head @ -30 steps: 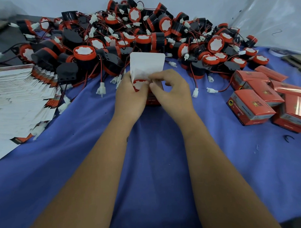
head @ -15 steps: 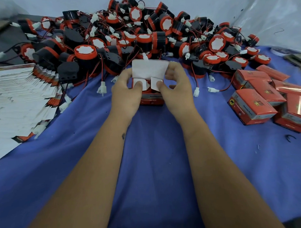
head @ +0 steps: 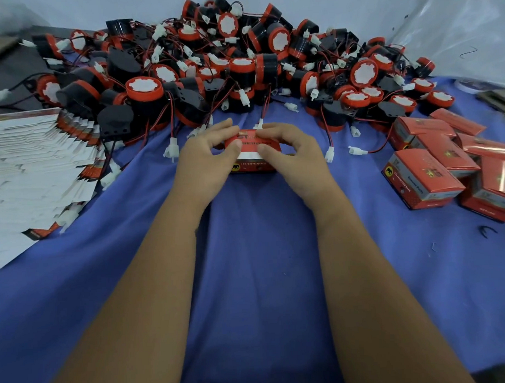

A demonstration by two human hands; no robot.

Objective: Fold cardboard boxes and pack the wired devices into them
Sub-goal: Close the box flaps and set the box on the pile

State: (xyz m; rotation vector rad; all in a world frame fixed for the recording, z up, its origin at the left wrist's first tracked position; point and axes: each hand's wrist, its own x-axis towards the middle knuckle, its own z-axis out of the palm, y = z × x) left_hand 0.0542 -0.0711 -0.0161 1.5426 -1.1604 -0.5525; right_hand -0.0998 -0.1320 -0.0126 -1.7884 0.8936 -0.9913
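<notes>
Two hands work one red cardboard box point(head: 251, 155) on the blue cloth point(head: 248, 277). The left hand point(head: 204, 157) and right hand point(head: 293, 155) grip it from opposite ends, fingers curled over the far top edge and thumbs pressed on the near side of the lid. This grip appears intended to push the lid flap down and seat its tuck-in tab; a white strip of the flap shows just below the thumbs, so the closure is judged incomplete. The box lies between the two palms, directly under the fingertips, resting on the cloth. Whether a device is inside cannot be seen. Beyond the fingertips lies the heap of wired devices point(head: 241, 62). Outboard of the left hand sits a stack of flat box blanks point(head: 30, 170); outboard of the right hand, finished boxes point(head: 433, 167).
</notes>
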